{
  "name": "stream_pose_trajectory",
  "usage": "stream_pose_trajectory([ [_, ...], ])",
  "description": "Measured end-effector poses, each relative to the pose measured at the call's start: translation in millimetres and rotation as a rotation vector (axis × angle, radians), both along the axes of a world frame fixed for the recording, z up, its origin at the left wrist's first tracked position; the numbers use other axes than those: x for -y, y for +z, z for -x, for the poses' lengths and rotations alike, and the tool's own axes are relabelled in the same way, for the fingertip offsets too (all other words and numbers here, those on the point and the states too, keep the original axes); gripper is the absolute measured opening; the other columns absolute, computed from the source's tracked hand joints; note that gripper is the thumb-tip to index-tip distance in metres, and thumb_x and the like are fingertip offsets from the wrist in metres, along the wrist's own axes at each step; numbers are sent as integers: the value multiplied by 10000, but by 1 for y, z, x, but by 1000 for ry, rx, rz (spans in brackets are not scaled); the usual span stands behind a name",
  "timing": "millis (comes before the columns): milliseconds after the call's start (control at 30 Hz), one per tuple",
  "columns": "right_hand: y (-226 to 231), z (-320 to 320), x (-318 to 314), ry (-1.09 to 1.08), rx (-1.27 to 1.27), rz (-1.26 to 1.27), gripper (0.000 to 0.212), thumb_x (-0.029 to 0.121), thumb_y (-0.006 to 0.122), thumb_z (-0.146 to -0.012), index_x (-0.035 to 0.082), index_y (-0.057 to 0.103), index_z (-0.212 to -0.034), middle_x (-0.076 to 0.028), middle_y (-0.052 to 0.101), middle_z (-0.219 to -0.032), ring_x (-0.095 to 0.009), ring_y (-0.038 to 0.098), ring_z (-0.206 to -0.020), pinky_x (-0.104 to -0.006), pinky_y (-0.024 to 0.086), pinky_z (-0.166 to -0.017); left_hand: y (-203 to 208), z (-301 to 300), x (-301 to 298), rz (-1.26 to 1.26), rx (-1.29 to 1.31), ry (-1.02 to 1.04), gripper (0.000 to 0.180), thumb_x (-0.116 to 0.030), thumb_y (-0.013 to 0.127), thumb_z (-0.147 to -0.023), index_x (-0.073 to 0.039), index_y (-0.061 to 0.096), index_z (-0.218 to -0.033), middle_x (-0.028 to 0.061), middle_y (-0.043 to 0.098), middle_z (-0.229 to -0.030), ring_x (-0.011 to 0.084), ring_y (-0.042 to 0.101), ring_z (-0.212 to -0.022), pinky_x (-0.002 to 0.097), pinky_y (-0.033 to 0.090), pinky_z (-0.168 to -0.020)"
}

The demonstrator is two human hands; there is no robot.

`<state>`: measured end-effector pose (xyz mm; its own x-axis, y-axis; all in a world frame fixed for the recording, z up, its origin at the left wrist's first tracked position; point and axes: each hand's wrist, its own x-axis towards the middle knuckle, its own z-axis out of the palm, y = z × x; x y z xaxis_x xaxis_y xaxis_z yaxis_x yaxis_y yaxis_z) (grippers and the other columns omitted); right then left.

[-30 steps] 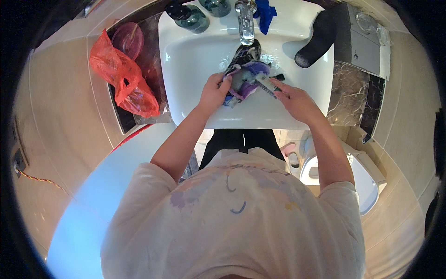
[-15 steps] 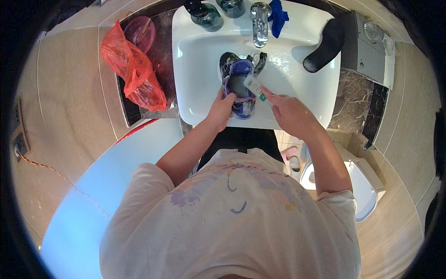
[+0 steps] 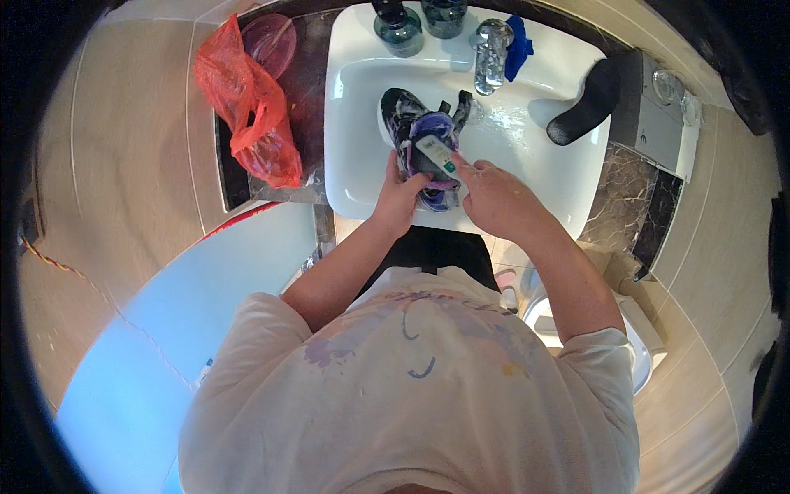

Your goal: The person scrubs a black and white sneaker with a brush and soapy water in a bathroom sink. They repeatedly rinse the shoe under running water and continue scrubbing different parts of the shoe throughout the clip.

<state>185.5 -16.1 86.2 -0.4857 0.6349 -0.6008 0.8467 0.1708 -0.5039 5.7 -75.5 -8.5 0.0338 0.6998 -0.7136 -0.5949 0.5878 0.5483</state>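
A black and purple shoe (image 3: 401, 111), streaked with white suds, is held over the near part of the white sink (image 3: 350, 140). My left hand (image 3: 400, 200) grips its near left side, thumb over the purple edge. In my right hand (image 3: 499, 200) is a scrubbing brush (image 3: 436, 154) with a pale, labelled back. Its head lies over the shoe's opening; the bristles face down and are hidden. My right fingers wrap round its handle, the index finger stretched along it. Black straps stick up at the shoe's far right.
A chrome faucet (image 3: 491, 58) stands at the back, a blue cloth (image 3: 518, 49) beside it. Dark bottles (image 3: 401, 31) line the rim to its left. A black curved insole-like piece (image 3: 588, 103) rests on the right rim. A red plastic bag (image 3: 251, 103) lies on the left counter.
My right hand has moved the brush left, farther over the shoe's opening. The shoe has tilted a little in my left hand. The whole view has shifted slightly.
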Motion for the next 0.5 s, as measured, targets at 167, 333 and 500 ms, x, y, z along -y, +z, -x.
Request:
stream_pose_trajectory([
  [167,10,1,-11,139,65,104,509,137,486,-906,90,444,-1411,-245,648,-940,-396,644,-904,-480,518,-790,-23,15,6,16,-36,-44,751,8,617,-840,-34,211,-1470,113,514,-1279,235,567,-1109,359,465,-963],
  [333,-36,-3,20,-70,-56,-145,450,149,487,-902,48,508,-1341,-263,646,-887,-420,641,-823,-499,521,-755,0,-10,9,-85,-257,-112,1055,4,725,-780,-38,-21,-1524,161,428,-1363,245,502,-1194,362,441,-988],
  [500,-61,9,28,-346,-212,-210,378,130,482,-906,34,563,-1262,-260,649,-960,-422,634,-884,-481,521,-788,2,-13,17,-338,-410,-240,1057,-5,727,-787,-125,-15,-1529,140,386,-1368,252,457,-1233,375,435,-1007],
])
